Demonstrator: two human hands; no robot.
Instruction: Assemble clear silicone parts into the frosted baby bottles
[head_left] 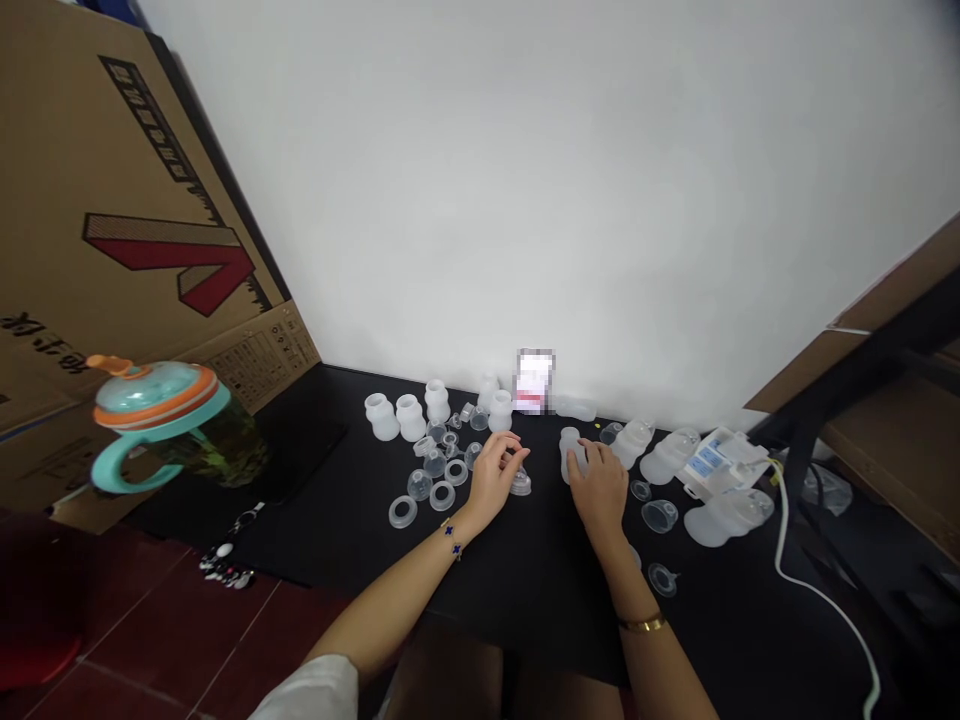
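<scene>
My right hand has its fingers bent around the right side of a frosted white baby bottle body on the black table. A short way to the left, my left hand is curled, with thumb and fingertips close together. Whatever may be between those fingertips is too small to make out. Just beside and below them lies a clear domed cap. Left of this hand are white collar rings and clear nipples. Several open bottle bodies stand behind these.
Capped bottles, clear covers and a white labelled device with a cable are at right. A phone leans on the wall. A teal-handled jug stands left, near a large carton.
</scene>
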